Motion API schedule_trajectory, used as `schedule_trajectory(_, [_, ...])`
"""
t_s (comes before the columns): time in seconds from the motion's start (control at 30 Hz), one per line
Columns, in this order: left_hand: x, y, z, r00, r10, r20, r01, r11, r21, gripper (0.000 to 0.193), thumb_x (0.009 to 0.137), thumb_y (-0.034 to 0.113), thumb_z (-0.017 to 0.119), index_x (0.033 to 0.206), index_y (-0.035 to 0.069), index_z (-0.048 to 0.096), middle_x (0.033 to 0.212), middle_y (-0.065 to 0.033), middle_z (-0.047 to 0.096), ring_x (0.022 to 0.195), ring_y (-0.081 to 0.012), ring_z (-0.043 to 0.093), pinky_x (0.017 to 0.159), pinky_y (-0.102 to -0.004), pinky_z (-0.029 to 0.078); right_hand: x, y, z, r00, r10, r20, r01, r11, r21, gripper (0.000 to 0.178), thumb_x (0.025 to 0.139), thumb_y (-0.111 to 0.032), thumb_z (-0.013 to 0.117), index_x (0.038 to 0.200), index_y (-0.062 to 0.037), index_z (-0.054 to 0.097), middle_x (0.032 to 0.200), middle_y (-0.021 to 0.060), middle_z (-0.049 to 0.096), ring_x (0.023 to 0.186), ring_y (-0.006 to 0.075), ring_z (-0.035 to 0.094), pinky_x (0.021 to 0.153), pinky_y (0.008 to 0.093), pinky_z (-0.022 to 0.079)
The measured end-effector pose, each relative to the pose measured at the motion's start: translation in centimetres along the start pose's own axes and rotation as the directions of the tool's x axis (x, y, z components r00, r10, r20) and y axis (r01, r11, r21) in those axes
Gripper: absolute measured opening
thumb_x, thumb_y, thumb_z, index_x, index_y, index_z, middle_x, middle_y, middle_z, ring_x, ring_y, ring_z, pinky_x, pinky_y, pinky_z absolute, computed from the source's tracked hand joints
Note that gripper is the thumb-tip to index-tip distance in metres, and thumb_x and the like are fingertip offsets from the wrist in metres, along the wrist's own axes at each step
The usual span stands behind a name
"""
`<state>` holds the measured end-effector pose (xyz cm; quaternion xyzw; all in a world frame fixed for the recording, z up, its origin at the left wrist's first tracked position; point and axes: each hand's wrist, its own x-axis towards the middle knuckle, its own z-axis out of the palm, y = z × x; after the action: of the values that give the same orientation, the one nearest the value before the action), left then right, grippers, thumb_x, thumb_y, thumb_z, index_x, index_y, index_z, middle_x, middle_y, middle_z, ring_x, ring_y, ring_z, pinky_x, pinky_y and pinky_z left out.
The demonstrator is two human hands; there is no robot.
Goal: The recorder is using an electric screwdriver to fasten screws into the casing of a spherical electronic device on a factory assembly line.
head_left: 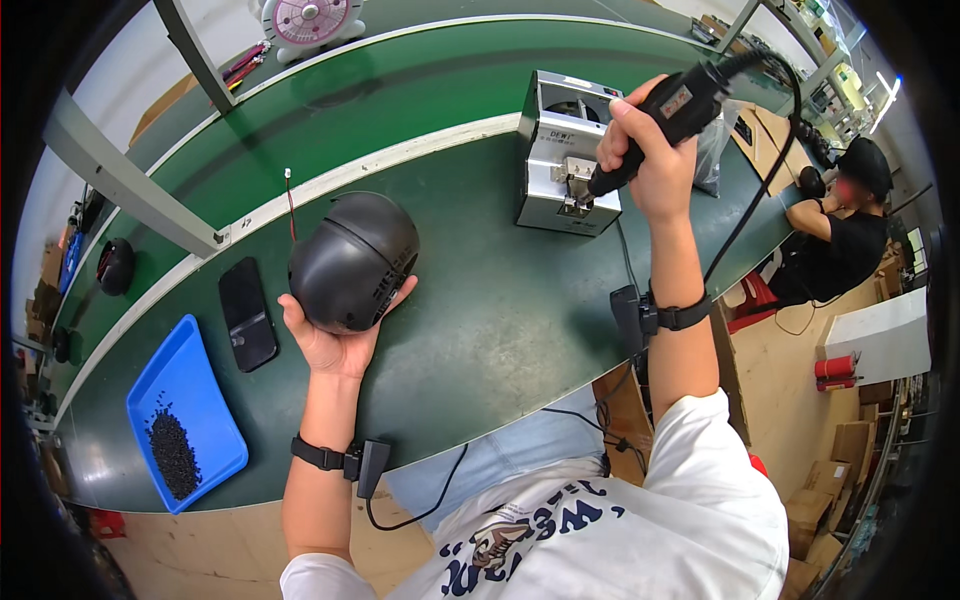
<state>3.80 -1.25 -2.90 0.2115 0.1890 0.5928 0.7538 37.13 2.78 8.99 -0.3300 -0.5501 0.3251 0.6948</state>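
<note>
My left hand (340,345) cradles a black rounded plastic housing (350,260) from below, thumb and fingertips showing at its sides. A thin red wire (292,215) with a small white connector sticks up from the housing's far left. At the right, my right hand (650,160) is wrapped around a black corded electric screwdriver (682,105). Its nose points down and left at the front outlet of a silver box-shaped screw feeder (562,150). Whether the bit touches a screw there is too small to tell.
On the green bench (480,300) lie a black phone (247,315) and a blue tray (215,400) of small black screws (173,455). The screwdriver's cable (795,130) loops right of my forearm. A plastic bag (712,155) lies behind it. A seated person (840,235) works at the far right.
</note>
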Motion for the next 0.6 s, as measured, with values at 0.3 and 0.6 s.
schedule_trajectory(0.3, [-0.1, 0.3, -0.4, 0.985, 0.055, 0.161, -0.094, 0.965, 0.245, 0.106, 0.059, 0.059, 0.086, 0.141, 0.013, 0.038, 0.141, -0.0108, 0.045, 0.133, -0.0348, 0.047, 0.110, -0.0580, 0.043, -0.6, -5.9, 8.2, 0.963, -0.113, 0.244, -0.009, 0.893, 0.450, 0.028, 0.089, -0.005, 0.064, 0.110, -0.0021, 0.046, 0.059, 0.0060, 0.051, 0.047, 0.0155, 0.052, 0.048, 0.0303, 0.044])
schedule_trajectory(0.6, [-0.2, 0.5, 0.5, 0.972, 0.030, 0.235, -0.088, 0.967, 0.238, 0.133, 0.048, 0.053, 0.093, 0.152, 0.007, 0.024, 0.143, -0.0150, 0.047, 0.134, -0.0300, 0.049, 0.112, -0.0468, 0.043, -0.8, -6.4, 10.8, 0.766, -0.398, 0.504, 0.150, 0.874, 0.462, 0.029, 0.102, -0.026, 0.050, 0.123, -0.0103, 0.037, 0.071, 0.0040, 0.054, 0.058, 0.0155, 0.051, 0.054, 0.0304, 0.044])
